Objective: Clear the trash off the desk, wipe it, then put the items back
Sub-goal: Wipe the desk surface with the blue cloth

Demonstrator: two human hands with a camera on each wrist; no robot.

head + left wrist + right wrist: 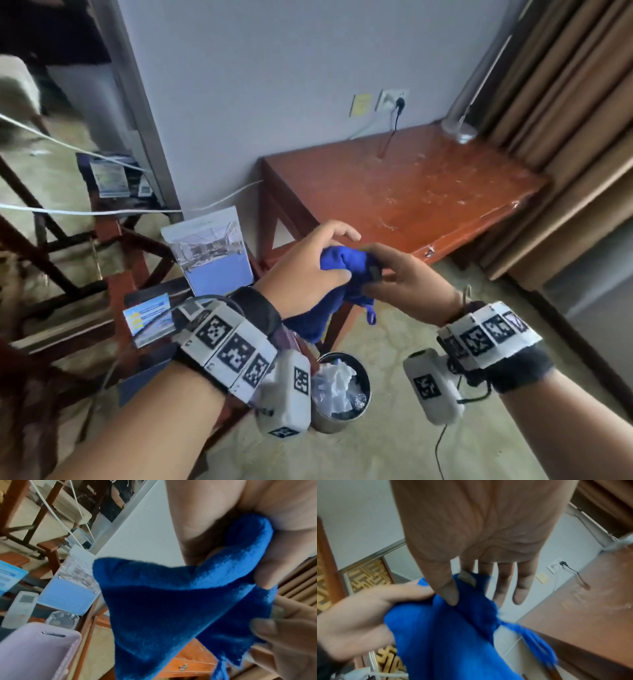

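Before the desk (404,185), both hands grip a blue cloth (346,270).

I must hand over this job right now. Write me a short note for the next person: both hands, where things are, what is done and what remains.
Left hand: grips the bunched blue microfibre cloth.
Right hand: pinches the same cloth's other side.
Red-brown wooden desk: bare of small items, surface streaked; only a lamp base at its far corner.
Round metal bin: crumpled white paper inside, so trash looks cleared.
Acrylic sign stands: set on the furniture to the left.
Left: finish wiping if needed, put the items back.
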